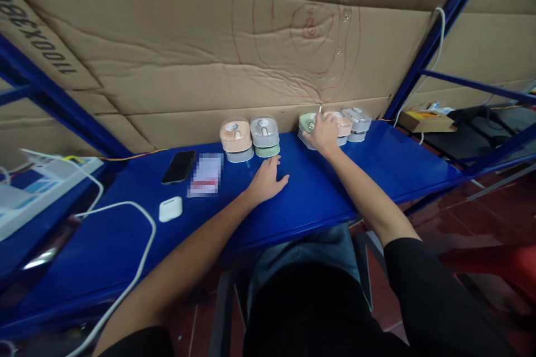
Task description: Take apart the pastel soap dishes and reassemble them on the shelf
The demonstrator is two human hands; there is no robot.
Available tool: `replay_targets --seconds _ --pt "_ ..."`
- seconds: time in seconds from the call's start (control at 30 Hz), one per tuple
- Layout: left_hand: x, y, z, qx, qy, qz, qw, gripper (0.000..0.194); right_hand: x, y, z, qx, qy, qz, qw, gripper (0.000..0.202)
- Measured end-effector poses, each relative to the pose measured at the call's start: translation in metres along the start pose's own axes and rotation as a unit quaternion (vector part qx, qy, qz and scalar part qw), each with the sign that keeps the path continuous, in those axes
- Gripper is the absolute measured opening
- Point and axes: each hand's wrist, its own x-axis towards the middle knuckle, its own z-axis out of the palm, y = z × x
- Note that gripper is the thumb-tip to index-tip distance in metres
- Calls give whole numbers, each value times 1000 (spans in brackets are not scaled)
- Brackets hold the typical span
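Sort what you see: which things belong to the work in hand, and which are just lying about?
Likely in the work:
green-topped container at the right hand
other lidded containers

Lying about:
black phone
small white case
white cable

Moderate, soft light is spread over the blue worktop (314, 195), and faint glints are caught on the clear lids (264, 125)! Below, the floor (444, 226) is left dim, and detail is swallowed in the black clothing (310, 312). Edges are stretched and softened; one patch is masked by coarse pixels.
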Motion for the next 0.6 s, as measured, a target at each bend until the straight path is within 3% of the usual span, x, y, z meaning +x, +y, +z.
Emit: replay_targets --seconds 0.23,0.37,0.5,0.6 --pt "0 1 -1 11 -1 16 1000 64 -9 -2 -5 -10 23 -31 999 69" --pt "0 1 -1 13 4 25 1000 63 -9 -7 -5 18 49 -69 996 73" --pt "1 -1 1 28 6 33 999 59 -10 -38 -11 54 -20 -219 974 90" --pt "2 -4 2 37 7 43 998 43 -10 -69 -8 75 -83 -321 940 107"
